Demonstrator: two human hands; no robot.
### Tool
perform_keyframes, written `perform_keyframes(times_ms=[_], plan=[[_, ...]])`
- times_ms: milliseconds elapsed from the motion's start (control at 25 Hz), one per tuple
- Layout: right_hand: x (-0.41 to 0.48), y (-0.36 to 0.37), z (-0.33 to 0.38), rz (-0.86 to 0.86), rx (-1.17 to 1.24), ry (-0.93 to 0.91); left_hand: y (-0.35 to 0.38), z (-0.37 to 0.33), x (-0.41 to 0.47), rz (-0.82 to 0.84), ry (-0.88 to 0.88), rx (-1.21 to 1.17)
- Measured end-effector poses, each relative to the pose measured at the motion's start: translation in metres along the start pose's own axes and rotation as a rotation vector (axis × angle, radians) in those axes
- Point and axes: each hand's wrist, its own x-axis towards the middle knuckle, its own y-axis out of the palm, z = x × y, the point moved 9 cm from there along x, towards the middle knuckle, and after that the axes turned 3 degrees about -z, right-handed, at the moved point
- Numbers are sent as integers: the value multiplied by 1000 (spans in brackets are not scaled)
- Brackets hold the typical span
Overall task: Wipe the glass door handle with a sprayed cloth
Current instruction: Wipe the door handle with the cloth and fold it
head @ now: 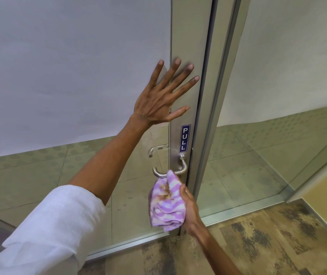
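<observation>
Wiping underway at lower centre: cloth is gripped by right hand against handle; left hand is spread flat, gripping nothing, on door. Lever could be depressed, door swung.

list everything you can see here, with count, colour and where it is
glass door: one, frosted pale grey above and clear below, left half of the view
door frame: one, grey-beige metal, upright down the centre
door handle: one, silver lever, on the frame below the sign
second handle: one, silver, seen through the glass on the far side
pull sign: one, blue with white letters, on the frame above the handle
cloth: one, purple and white check with brown stains, touching the handle from below
floor: one, mottled brown wood pattern, bottom right
sleeve: one, white, rolled up the left arm
left hand: one, flat and spread against the door
right hand: one, gripping the cloth
</observation>
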Motion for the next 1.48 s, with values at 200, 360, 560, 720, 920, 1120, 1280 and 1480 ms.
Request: perform_keyframes(times_ms=[200, 360, 560, 720, 920, 1120, 1280, 1480], plan=[[4, -47, 82, 8, -261, -171, 1, 1, -1, 0, -3, 7], [21, -46, 150, 28, -501, -373, 3, 1, 0, 4, -8, 14], [58, 23, 132, 484, -874, -369, 7, 1, 0, 3, -6, 15], [73, 28, 108, 397, -1169, -526, 6, 2, 0, -2, -5, 21], [62, 23, 105, 235, -1149, -729, 5, 0, 1, -2, -3, 24], [55, 70, 74, 514, -1183, -701, 4, 2, 1, 5, -10, 31], [51, 96, 58, 509, -1342, -639, 1, 2, 2, 16, -4, 23], [39, 117, 54, 882, -1612, -841, 0, 1, 2, 34, -6, 39]])
